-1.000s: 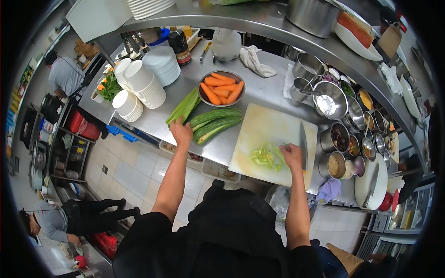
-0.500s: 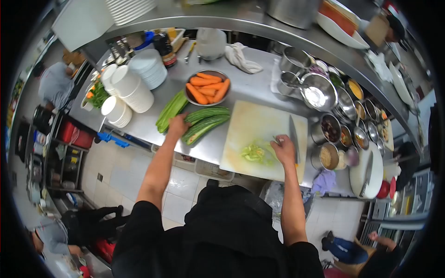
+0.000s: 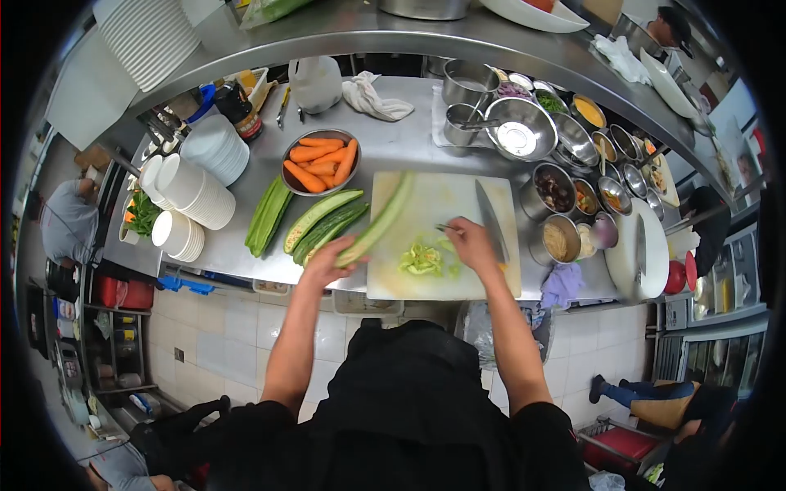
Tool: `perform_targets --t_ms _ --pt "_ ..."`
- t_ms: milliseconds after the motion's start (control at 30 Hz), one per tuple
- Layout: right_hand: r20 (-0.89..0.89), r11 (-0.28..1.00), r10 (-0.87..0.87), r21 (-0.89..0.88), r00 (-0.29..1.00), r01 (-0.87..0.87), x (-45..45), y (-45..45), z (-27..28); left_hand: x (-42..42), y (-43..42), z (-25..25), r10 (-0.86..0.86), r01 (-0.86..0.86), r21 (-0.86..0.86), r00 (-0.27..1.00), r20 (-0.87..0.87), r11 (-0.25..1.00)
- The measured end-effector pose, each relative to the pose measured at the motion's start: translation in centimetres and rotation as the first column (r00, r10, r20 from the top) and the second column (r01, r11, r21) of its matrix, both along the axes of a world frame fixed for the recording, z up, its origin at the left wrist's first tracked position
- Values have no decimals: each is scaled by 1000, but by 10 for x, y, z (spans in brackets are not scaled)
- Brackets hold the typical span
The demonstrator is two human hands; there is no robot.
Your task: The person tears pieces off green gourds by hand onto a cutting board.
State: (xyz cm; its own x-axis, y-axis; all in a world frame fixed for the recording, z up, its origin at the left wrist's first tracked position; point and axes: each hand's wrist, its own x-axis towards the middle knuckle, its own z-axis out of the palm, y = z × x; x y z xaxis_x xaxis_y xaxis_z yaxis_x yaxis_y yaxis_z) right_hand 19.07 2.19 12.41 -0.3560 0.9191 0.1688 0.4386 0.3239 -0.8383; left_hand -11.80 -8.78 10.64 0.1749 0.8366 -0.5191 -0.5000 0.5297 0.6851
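Gripping the long pale-green gourd (image 3: 383, 225) near its lower end, your left hand (image 3: 330, 260) has its fingers closed around it; the rest of the gourd runs out beyond your fingertips, slanting up and to the right over the left part of the cutting board (image 3: 446, 192) — its far end is blurred, and whether it touches the board you cannot tell from here. Your right hand (image 3: 473, 243) is over the board's right half, fingers pinched on a slim dark tool (image 3: 443, 227), too small to name, which pokes out towards the gourd; the two are apart. Between your hands, a heap of green peelings (image 3: 422, 259) lies on the board; the knife (image 3: 491, 217) rests on it just beyond your right hand. Left of the board lie two more gourds (image 3: 332, 232), near your left hand; farther left are ridged green vegetables (image 3: 268, 217); behind them stands a metal bowl (image 3: 323, 133) of carrots (image 3: 318, 153).
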Motion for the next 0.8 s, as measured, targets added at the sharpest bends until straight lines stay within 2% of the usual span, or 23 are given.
perform_targets --t_ms 33,67,100,167,267,300,367,467,533,600,700,767,800 --pt "13 998 54 39 998 -55 -13 7 -4 16 19 -15 -70 75 -35 991 113 997" --pt "181 994 8 108 983 -28 -26 14 -7 27 37 -29 -139 156 -61 964 227 986" --pt "342 984 -50 176 938 -12 -35 21 -10 31 51 -42 -145 190 -118 939 313 975" --pt "508 970 -80 239 858 -51 -42 36 -24 40 70 -57 -128 261 -227 872 473 938" --pt "638 951 -61 272 768 -149 -50 48 -35 68 62 -12 145 -90 -221 958 249 971" --pt "666 945 -46 271 745 -184 -54 49 -37 71 65 -16 195 -138 -227 949 249 964" --pt "670 949 -13 242 742 -202 -61 49 -38 76 70 -36 297 -234 -249 920 257 940" --pt "687 943 69 191 723 -272 -66 46 -32 84 81 -59 302 -273 -188 942 144 943" --pt "681 939 141 139 719 -316 -70 48 -33 83 83 -57 293 -263 -206 947 130 943" --pt "653 937 224 59 723 -344 -71 45 -40 81 83 -57 292 -259 -217 947 133 941" --pt "535 930 291 35 793 -365 -71 23 -8 81 87 -68 297 -265 -198 942 154 944" --pt "542 945 272 7 796 -327 -72 17 -10 85 95 -84 287 -265 -150 946 153 953" --pt "547 951 258 0 797 -308 -73 19 -9 90 98 -74 299 -278 -150 944 138 949"
